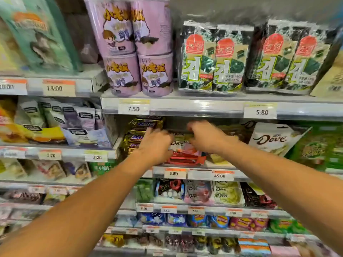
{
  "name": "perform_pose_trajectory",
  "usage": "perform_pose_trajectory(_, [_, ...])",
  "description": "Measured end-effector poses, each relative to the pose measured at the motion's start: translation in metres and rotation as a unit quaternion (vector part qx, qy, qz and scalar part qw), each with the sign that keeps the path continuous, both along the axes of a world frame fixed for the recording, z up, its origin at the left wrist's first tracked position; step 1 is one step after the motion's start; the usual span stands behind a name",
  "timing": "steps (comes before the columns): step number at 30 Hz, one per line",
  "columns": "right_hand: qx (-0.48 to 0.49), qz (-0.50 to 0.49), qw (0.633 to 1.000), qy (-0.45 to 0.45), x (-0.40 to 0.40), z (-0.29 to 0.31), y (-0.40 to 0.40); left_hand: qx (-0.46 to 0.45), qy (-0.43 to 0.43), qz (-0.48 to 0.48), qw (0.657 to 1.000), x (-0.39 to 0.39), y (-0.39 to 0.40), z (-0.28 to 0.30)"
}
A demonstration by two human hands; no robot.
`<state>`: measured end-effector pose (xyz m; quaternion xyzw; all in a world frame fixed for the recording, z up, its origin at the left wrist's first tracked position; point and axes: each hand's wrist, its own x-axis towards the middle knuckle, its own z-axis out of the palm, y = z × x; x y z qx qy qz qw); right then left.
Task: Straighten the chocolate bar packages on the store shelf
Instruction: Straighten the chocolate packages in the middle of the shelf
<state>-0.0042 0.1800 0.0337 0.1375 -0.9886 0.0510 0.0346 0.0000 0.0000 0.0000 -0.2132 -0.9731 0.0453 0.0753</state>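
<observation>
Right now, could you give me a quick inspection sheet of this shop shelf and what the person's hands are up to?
Surface: grey metal shelf carrying orange price tags, crowded with stock.
Job's things: white and red Dove chocolate bar packages piled unevenly; brown and gold Snickers bars stacked beside them.
Clutter: white Dove pouch leaning on the right.
Grips: left hand reaching into the Dove packages beside the Snickers stack; right hand curled over the top of the Dove pile; blur hides whether either closes on a bar.
Cables: nothing seen.
Surroundings: purple snack tubs and green seaweed packs on the shelf above.
</observation>
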Motion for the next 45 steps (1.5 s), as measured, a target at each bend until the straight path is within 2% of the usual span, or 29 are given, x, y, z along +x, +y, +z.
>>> perform_pose_trajectory(7, [0.059,-0.043,0.993,-0.089,-0.041,-0.024,-0.018,-0.055,0.0,-0.026,0.998,-0.033,0.014,-0.021])
perform_pose_trajectory(18, [0.113,-0.018,0.987,-0.114,-0.06,-0.032,-0.017,-0.041,-0.042,-0.062,0.996,-0.054,0.008,-0.029])
perform_pose_trajectory(25, [0.103,-0.011,0.989,-0.104,-0.067,-0.036,-0.017,-0.045,-0.057,-0.068,0.995,-0.056,0.007,-0.03])
perform_pose_trajectory(32, [0.098,-0.011,0.989,-0.112,-0.066,-0.037,-0.016,-0.041,-0.03,-0.075,0.996,-0.055,0.007,-0.029])
perform_pose_trajectory(38, [0.054,-0.043,0.992,-0.107,-0.062,-0.03,-0.014,-0.013,-0.03,-0.072,0.997,-0.053,0.001,-0.023])
perform_pose_trajectory(45, [0.001,-0.08,0.995,-0.064,-0.049,-0.017,-0.014,0.025,0.025,-0.075,0.997,-0.036,-0.014,-0.006])
